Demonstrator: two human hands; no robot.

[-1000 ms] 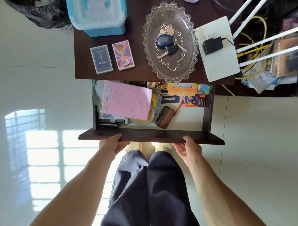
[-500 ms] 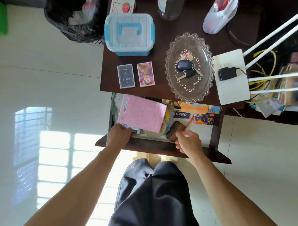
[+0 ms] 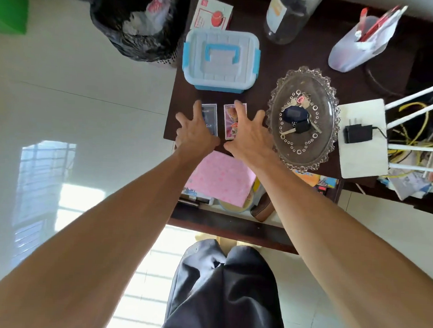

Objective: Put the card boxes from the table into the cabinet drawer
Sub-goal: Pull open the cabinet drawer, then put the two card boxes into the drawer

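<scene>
Two card boxes lie side by side near the front left of the dark table (image 3: pixel 260 67): a dark blue card box (image 3: pixel 210 119) and a pink card box (image 3: pixel 230 122). My left hand (image 3: pixel 195 131) hovers over the blue box with fingers spread, covering part of it. My right hand (image 3: pixel 248 134) is spread over the pink box's right side. Neither hand holds anything. Below the table edge the cabinet drawer (image 3: pixel 230 228) stands pulled out, with a pink notebook (image 3: pixel 219 181) and other items inside.
A blue-and-white plastic case (image 3: pixel 220 61) sits just behind the card boxes. A glass dish (image 3: pixel 281 92) with keys lies to their right, then a white router (image 3: pixel 360 154) with an adapter. A bottle (image 3: pixel 287 16), a black-lined bin (image 3: pixel 139 26) and my legs (image 3: pixel 225 291) are also in view.
Both hands left the drawer's front edge and reached up over the two card boxes on the table. The drawer stays pulled out.
</scene>
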